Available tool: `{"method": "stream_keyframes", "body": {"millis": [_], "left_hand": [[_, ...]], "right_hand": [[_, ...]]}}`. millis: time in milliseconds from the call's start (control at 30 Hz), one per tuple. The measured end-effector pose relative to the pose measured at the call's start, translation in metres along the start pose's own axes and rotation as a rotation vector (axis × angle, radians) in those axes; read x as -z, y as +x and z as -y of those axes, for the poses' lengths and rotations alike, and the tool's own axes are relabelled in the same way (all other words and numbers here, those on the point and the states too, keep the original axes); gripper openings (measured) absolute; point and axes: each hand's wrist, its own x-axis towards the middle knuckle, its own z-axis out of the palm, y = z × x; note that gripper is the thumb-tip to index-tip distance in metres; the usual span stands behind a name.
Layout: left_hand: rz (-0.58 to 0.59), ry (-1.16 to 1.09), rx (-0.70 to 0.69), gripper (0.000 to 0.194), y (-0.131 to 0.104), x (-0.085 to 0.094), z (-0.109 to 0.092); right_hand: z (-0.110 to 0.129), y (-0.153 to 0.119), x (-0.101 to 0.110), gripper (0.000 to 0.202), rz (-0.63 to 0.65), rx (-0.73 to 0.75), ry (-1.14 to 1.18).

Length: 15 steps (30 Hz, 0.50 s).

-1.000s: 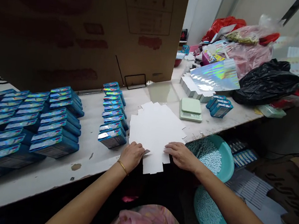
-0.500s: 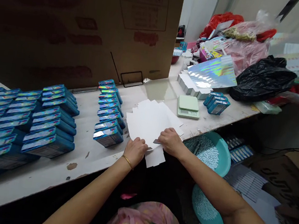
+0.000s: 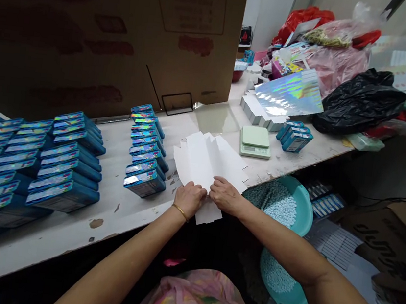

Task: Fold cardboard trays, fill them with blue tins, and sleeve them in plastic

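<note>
Both my hands meet at the table's front edge over a fanned pile of white die-cut card blanks. My left hand has its fingers curled around the near edge of one blank. Close beside it, my right hand pinches the same blank, which bends upward along a crease in the middle. Below my hands, a flap of white card hangs past the table edge. Left of the pile stands a row of blue boxes with shiny tops. A pale green kitchen scale sits to the right.
More blue boxes fill the table's left side. A large cardboard carton stands behind. At the right lie a few blue boxes, a holographic sheet and a black bag. Below, turquoise basins hold small pale pieces.
My hands have drawn together until they nearly touch. The top blank, flatter before, now bows up along its middle. The whole view has shifted slightly.
</note>
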Motion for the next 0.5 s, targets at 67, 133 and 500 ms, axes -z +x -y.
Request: {"method": "stream_keyframes", "body": {"millis": [67, 133, 500], "left_hand": [[0.02, -0.01, -0.008, 0.027, 0.002, 0.003, 0.001], [0.034, -0.027, -0.013, 0.029, 0.004, 0.005, 0.003], [0.214, -0.145, -0.117, 0.026, 0.018, 0.025, 0.016]], "right_hand": [[0.006, -0.013, 0.002, 0.025, -0.059, -0.021, 0.045], [0.013, -0.028, 0.0, 0.057, -0.119, -0.061, 0.082], [0.009, -0.023, -0.021, 0.022, -0.49, -0.2, 0.412]]}}
